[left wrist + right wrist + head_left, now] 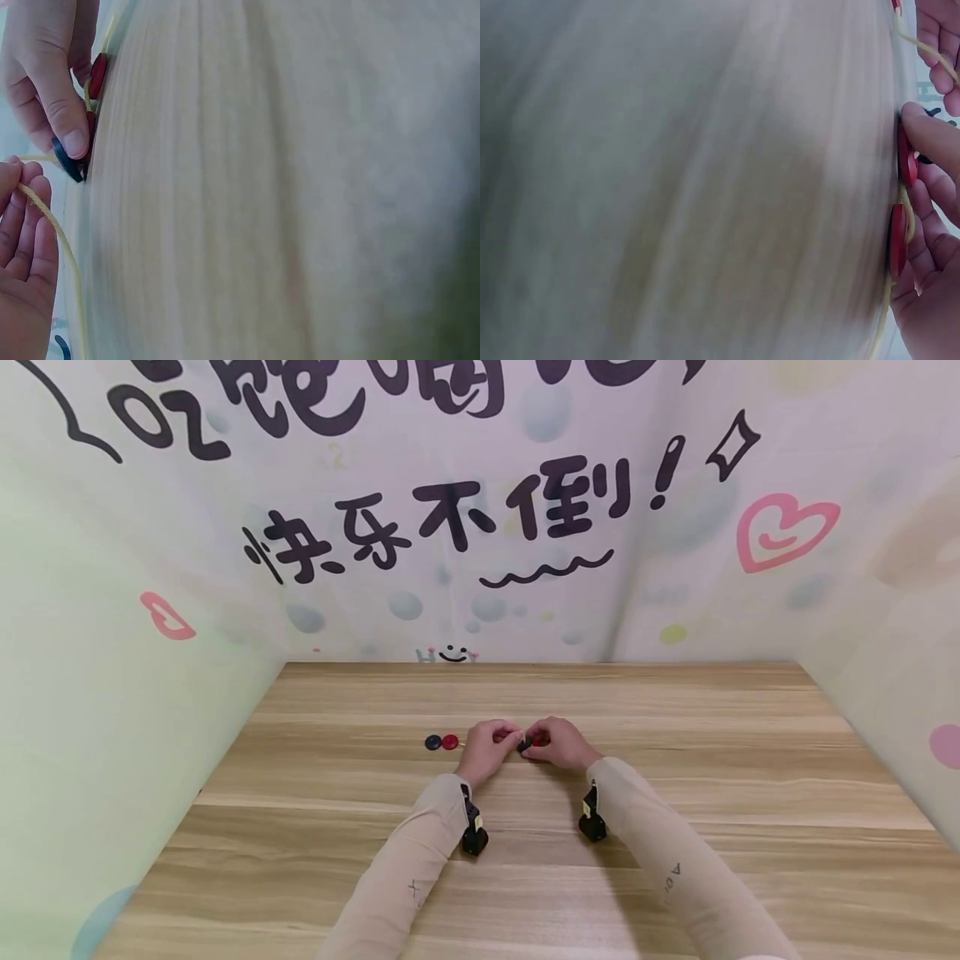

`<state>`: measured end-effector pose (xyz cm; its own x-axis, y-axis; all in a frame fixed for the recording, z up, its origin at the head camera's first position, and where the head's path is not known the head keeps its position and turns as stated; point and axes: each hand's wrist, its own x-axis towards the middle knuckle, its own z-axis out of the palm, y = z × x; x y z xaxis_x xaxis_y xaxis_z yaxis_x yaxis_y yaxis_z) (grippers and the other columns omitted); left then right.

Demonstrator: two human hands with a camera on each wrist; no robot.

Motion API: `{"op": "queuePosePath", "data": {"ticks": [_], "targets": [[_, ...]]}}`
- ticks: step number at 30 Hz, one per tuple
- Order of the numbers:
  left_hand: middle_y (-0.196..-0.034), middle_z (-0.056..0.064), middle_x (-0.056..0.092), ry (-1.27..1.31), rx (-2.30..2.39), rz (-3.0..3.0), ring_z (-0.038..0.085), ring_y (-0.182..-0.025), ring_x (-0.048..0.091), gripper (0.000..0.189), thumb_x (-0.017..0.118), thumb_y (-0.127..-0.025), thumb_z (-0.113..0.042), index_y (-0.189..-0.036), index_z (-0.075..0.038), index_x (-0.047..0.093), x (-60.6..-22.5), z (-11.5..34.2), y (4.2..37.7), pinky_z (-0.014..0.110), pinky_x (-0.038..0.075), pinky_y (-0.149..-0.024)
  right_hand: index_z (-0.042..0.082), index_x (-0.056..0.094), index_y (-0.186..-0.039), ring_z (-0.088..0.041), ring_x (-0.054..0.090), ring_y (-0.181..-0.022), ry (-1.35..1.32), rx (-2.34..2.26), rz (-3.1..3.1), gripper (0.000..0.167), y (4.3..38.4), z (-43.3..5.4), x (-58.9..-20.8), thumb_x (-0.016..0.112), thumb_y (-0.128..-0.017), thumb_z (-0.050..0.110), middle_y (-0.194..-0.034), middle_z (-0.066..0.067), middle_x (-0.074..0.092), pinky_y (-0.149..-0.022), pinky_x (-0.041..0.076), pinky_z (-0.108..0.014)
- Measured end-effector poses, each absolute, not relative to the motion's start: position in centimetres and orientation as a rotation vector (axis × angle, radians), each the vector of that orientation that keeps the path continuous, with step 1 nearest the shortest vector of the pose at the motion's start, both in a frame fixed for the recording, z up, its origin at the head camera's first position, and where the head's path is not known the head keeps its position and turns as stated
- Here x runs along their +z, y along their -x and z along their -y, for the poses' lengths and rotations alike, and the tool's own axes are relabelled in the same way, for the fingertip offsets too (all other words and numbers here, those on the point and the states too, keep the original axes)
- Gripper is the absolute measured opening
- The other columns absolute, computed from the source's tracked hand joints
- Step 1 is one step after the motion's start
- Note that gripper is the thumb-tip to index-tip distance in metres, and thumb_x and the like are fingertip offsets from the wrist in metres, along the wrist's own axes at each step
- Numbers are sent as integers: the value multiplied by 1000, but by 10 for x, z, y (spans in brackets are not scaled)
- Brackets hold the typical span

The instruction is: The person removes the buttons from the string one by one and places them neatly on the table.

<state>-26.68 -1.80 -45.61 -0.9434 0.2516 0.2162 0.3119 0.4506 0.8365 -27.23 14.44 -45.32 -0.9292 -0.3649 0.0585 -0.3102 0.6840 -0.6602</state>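
In the head view, my left hand [489, 747] and right hand [561, 743] meet over the table. Between thumb and fingers, my left hand pinches a thin yellow cord [73, 262]. A dark button [66, 159] is held by my right hand, and the cord runs from it to the left fingers. Two red buttons [907, 157] [898, 240] stand on edge on the cord beside my right hand in the right wrist view. To the left of my left hand, a dark blue button [432, 742] and a red button [450, 742] lie side by side.
The wood-grain table [525, 902] reaches to a printed cloth wall [450, 610] behind, with more cloth at both sides. A small black camera [474, 831] hangs from the left sleeve, and another camera [592, 822] from the right sleeve.
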Motion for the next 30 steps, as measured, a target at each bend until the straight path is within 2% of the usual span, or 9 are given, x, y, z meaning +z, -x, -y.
{"op": "queuePosePath", "data": {"ticks": [4,14,21,30], "targets": [[-78,5,65,527,-1540,2595,9,-68,56,11,61,-83,-11,-84,-2,67,-456,19,267,20,45,-63,2,62,-85,-13,50,-70,550,-1099,-2806,18,273,-144,-454,72,-74,12,-75,-2,58,-66,42,-26],[-77,7,65,524,-1535,2574,10,-69,57,10,61,-83,-8,-85,-1,67,-454,26,266,20,46,-64,1,58,-85,-14,51,-71,544,-1192,-2800,13,271,-144,-452,68,-76,4,-76,-4,58,-66,43,-26],[-75,7,64,470,-1548,2574,11,-68,56,10,62,-83,-8,-84,0,67,-453,29,265,20,46,-63,1,62,-86,-12,51,-69,555,-1193,-2828,9,270,-143,-453,64,-79,5,-76,-4,60,-63,42,-25],[-76,7,64,443,-1536,2591,12,-69,56,11,62,-83,-10,-85,0,67,-453,31,265,21,46,-64,1,64,-93,-11,51,-64,525,-1164,-2824,13,270,-145,-452,56,-85,8,-80,-5,61,-58,43,-23]]}}
